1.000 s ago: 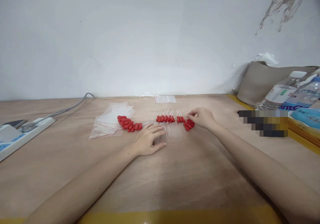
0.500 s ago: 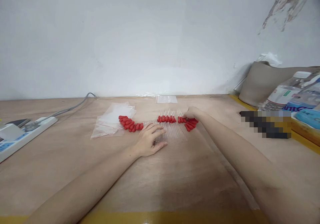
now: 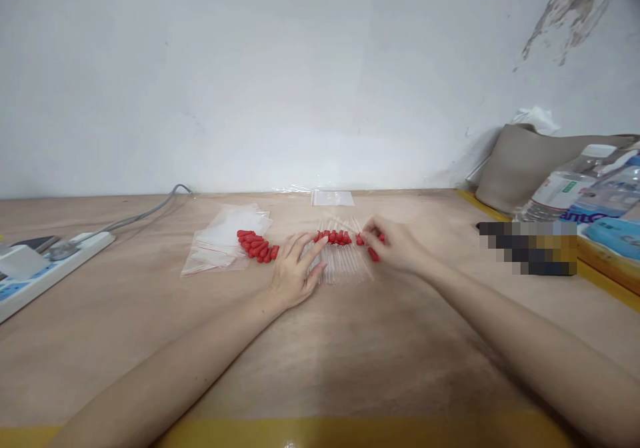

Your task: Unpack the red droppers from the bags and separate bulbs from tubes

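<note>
Several clear glass droppers with red rubber bulbs lie in a row on the wooden table. A loose group of red-bulbed droppers lies to their left. My left hand rests on the clear tubes, fingers stretched forward and touching the left end of the row. My right hand covers the right end of the row, fingers curled over the red bulbs there; what it grips is hidden.
A pile of small clear zip bags lies left of the droppers, another bag by the wall. A white power strip with a grey cable sits far left. Water bottles and a beige bag stand at right.
My left hand slid forward and right along the tubes, pushing them together. My right hand moved left and nearer over the right-hand bulbs, and the row is now more bunched.
</note>
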Demonstrator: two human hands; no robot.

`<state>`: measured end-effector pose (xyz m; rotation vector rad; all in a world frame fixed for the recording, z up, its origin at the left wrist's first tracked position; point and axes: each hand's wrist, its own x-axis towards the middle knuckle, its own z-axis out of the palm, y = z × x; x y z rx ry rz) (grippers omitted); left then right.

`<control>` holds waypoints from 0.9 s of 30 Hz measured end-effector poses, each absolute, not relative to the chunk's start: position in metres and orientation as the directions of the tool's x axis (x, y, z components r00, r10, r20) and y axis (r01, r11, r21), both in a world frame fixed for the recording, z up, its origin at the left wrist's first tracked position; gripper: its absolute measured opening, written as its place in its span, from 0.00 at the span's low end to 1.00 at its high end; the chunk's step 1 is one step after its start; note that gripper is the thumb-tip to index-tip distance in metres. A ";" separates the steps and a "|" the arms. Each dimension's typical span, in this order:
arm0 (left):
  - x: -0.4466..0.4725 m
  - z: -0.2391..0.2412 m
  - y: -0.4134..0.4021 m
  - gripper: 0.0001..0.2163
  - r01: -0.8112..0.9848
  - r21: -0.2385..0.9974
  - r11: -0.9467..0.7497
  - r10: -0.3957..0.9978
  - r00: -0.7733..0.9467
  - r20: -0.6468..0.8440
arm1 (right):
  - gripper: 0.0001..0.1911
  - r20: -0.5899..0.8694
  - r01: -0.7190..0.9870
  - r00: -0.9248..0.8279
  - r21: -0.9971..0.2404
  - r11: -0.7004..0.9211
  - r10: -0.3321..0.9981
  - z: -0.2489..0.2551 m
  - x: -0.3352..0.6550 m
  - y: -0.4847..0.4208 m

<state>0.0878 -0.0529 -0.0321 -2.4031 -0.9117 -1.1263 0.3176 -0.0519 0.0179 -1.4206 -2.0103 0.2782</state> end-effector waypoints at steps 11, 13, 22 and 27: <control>0.096 -0.029 -0.060 0.06 0.721 -0.282 -0.633 0.199 0.503 0.841 | 0.06 0.595 0.744 -0.385 -0.252 0.618 0.706 -0.027 0.296 -0.083; 0.097 -0.029 -0.059 0.05 0.684 -0.326 -0.652 0.180 0.558 0.810 | 0.07 0.585 0.738 -0.392 -0.261 0.622 0.710 -0.027 0.295 -0.083; 0.099 -0.028 -0.060 0.04 0.652 -0.364 -0.665 0.230 0.642 0.731 | 0.12 0.568 0.776 -0.461 -0.115 0.620 0.682 -0.027 0.293 -0.081; 0.099 -0.027 -0.063 0.06 0.646 -0.352 -0.677 0.272 0.664 0.696 | 0.13 0.625 0.749 -0.468 -0.094 0.655 0.625 -0.028 0.293 -0.079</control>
